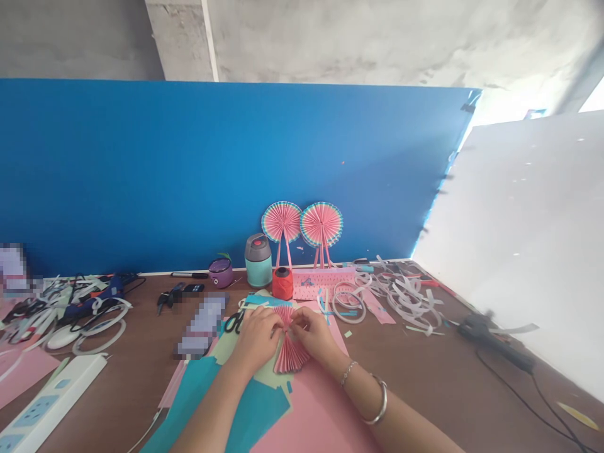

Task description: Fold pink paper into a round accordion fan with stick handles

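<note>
Paper fan, seemingly light, springy and easily creased, is lying over coloured sheets on the bench, while left hand and right hand are holding, grip pinched together, its narrow waist, apparently the safest place for taking hold.

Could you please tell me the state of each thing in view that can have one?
Pleated pink paper: gathered at its middle, flared below
Left hand: pinching the pleats
Right hand: pinching the pleats
Round paper fans: opened to full circles, upright
Turquoise jar: upright, closed
Black scissors: partly covered, open or shut unclear
White power strip: visible sockets unplugged
</note>
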`<state>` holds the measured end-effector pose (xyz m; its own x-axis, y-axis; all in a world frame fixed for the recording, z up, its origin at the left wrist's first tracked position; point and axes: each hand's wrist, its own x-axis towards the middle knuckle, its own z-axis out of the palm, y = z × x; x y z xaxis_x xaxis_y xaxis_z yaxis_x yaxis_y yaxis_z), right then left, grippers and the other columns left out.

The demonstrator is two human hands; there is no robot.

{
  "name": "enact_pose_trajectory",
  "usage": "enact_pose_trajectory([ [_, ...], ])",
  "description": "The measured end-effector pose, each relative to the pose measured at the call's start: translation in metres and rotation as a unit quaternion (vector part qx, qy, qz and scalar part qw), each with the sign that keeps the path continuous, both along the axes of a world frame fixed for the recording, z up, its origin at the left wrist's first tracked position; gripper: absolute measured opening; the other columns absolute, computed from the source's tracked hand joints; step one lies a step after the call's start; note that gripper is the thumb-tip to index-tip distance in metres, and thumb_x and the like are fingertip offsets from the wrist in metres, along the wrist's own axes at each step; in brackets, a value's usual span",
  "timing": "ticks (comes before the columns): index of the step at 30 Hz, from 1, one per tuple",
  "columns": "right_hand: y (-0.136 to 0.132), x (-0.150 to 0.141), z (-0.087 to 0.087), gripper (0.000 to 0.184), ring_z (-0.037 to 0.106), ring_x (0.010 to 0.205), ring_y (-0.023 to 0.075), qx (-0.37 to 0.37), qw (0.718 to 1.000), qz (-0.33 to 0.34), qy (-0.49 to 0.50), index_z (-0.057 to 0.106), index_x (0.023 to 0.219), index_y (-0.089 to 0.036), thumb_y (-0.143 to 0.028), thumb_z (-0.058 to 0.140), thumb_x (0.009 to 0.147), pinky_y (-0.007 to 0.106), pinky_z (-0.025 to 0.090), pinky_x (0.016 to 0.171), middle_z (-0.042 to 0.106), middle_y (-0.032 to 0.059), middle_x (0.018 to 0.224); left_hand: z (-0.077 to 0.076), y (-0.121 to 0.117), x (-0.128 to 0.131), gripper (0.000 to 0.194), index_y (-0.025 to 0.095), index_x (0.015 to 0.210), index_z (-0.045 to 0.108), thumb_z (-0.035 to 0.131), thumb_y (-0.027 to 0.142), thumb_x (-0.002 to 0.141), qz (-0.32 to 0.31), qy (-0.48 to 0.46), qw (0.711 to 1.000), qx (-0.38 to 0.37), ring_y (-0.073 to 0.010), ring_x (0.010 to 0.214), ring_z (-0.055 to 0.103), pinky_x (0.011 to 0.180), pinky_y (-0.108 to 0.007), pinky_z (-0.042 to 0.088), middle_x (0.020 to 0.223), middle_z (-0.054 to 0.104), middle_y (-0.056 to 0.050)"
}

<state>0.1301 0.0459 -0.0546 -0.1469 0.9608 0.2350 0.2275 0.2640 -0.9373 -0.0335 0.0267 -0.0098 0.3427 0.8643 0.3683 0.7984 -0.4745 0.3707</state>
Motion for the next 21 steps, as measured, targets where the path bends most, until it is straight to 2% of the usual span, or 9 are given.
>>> enact_pose_trajectory([
  [5, -0.0024, -0.0057, 0.0037, 0.012, 0.061, 0.066, 0.0164, 0.020, 0.999, -0.018, -0.025, 0.055, 0.080, -0.020, -0.015, 0.052, 0.070, 0.027, 0.045, 0.059, 0.066, 0.0011, 0.070, -0.0011, 0.0002, 0.0027, 0.021, 0.023, 0.079, 0.062, 0.045, 0.011, 0.080, -0.022, 0.001, 0.999, 0.033, -0.0212, 0.087, 0.052, 0.081, -0.038, 0.032, 0.081, 0.063, -0.002],
  [11, -0.0074, -0.0077, 0.0068, 0.020, 0.064, 0.076, 0.0179, 0.045, 0.998, 0.026, -0.028, 0.058, 0.087, -0.020, -0.011, 0.048, 0.073, 0.028, 0.047, 0.066, 0.069, 0.0032, 0.083, -0.0056, 0.0017, 0.0057, 0.019, 0.024, 0.080, 0.065, 0.048, 0.014, 0.081, -0.021, -0.009, 0.999, 0.043, -0.0218, 0.087, 0.052, 0.081, -0.039, 0.034, 0.081, 0.064, -0.002],
  [16, -0.0094, -0.0065, 0.0076, 0.034, 0.063, 0.070, 0.0161, 0.052, 0.997, 0.039, -0.032, 0.057, 0.100, -0.021, -0.009, 0.051, 0.069, 0.027, 0.048, 0.066, 0.068, 0.0002, 0.076, -0.0071, 0.0025, 0.0081, 0.019, 0.025, 0.079, 0.067, 0.051, 0.015, 0.080, 0.009, -0.026, 0.998, 0.051, -0.0215, 0.086, 0.052, 0.078, -0.038, 0.035, 0.080, 0.063, -0.003],
  [21, -0.0070, -0.0062, 0.0055, 0.028, 0.062, 0.068, 0.0157, 0.028, 0.999, 0.031, -0.016, 0.057, 0.099, -0.020, -0.013, 0.051, 0.073, 0.027, 0.047, 0.065, 0.067, -0.0001, 0.072, -0.0086, 0.0034, 0.0091, 0.019, 0.025, 0.083, 0.067, 0.051, 0.016, 0.079, 0.027, -0.045, 0.998, 0.043, -0.0226, 0.088, 0.052, 0.078, -0.038, 0.035, 0.083, 0.063, -0.003],
])
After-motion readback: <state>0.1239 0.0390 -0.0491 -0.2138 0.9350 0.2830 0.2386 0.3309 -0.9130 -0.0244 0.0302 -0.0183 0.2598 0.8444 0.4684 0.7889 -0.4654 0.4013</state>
